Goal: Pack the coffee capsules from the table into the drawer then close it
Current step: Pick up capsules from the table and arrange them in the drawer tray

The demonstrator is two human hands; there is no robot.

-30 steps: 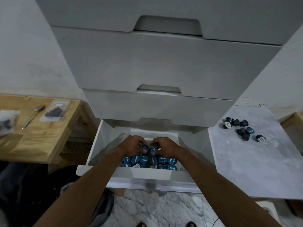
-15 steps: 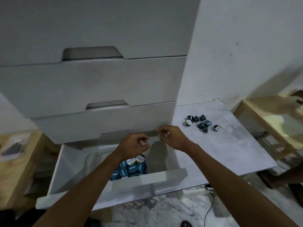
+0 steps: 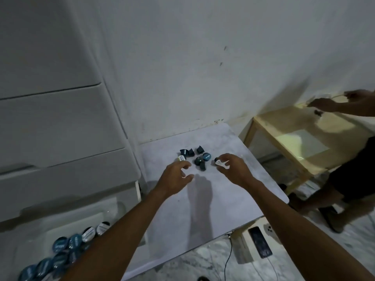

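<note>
View: head camera, directed down over both forearms.
Task's things: the loose coffee capsules (image 3: 199, 161) are clustered on the far part of the pale surface (image 3: 203, 209). The packed capsules (image 3: 60, 245) lie in the open drawer (image 3: 40, 236) at lower left.
Grip, left: the left hand (image 3: 176, 177) is held with its fingers loosely curled, just beside a white-lidded capsule (image 3: 181, 158). Nothing is seen to be held.
Grip, right: a white-labelled capsule (image 3: 218, 162) appears to be pinched between thumb and fingers of the right hand (image 3: 233, 169).
Risk: the small round capsules could be nudged and sent rolling off the surface if both hands are swept in together. If too many are taken at once, some could be dropped on the way to the drawer.
Writing: white lettering is carried on the blue lids and dark print on the white ones. None of it can be read through the blur.
</note>
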